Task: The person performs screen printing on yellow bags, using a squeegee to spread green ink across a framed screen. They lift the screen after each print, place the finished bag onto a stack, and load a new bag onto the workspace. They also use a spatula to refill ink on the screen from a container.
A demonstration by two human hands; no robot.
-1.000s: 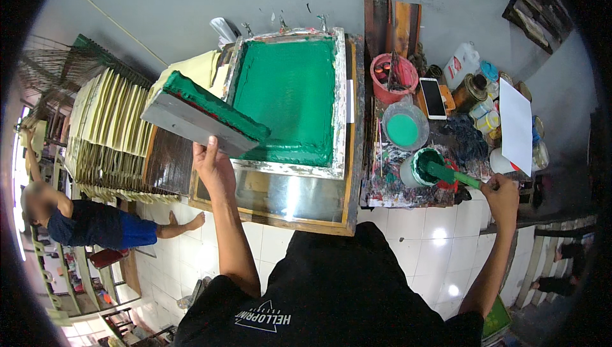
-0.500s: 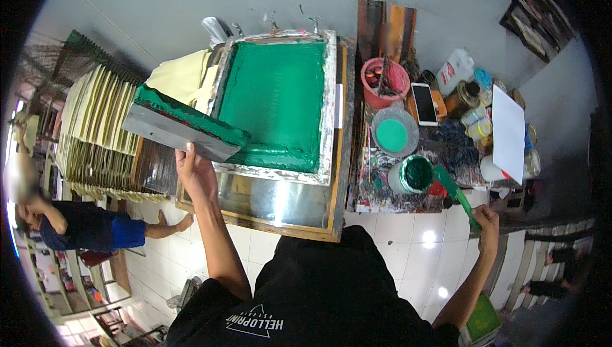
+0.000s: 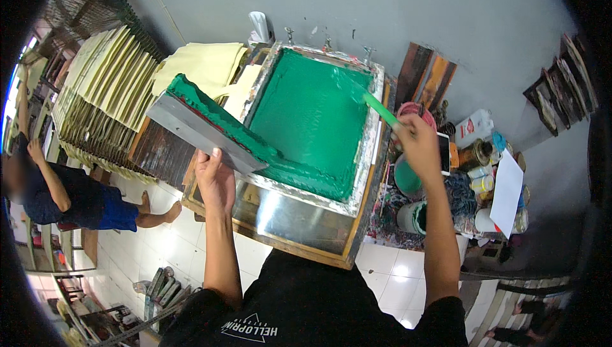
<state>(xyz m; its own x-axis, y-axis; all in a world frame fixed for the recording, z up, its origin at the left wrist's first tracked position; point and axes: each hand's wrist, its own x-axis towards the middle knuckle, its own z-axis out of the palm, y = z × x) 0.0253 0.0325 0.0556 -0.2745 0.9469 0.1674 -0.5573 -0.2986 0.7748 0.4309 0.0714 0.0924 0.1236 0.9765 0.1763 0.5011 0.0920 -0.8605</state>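
Observation:
My left hand (image 3: pixel 215 178) grips the grey handle of a wide squeegee (image 3: pixel 197 131), whose long edge is coated in thick green ink. The squeegee tilts over the left side of a screen-printing frame (image 3: pixel 356 197), its right end by the frame's lower left corner. Green ink (image 3: pixel 299 124) covers the mesh inside the frame. In my right hand (image 3: pixel 417 143) is a green ink spatula (image 3: pixel 381 110), its tip over the upper right of the inked mesh; whether it touches is unclear. An ink tub (image 3: pixel 413 218) stands below, partly hidden by my right forearm.
The frame lies on a glass-topped wooden table (image 3: pixel 299 229). Stacked yellow sheets (image 3: pixel 105 73) fill racks at left. Right of the frame, a cluttered bench holds a green-filled bowl (image 3: pixel 408 175), a phone (image 3: pixel 444 154) and a white jug (image 3: pixel 475 127). Another person (image 3: pixel 70 181) stands far left.
My right hand has brought the spatula from beside the ink tub up and left over the inked screen. The squeegee stays in my left hand, and the view has shifted.

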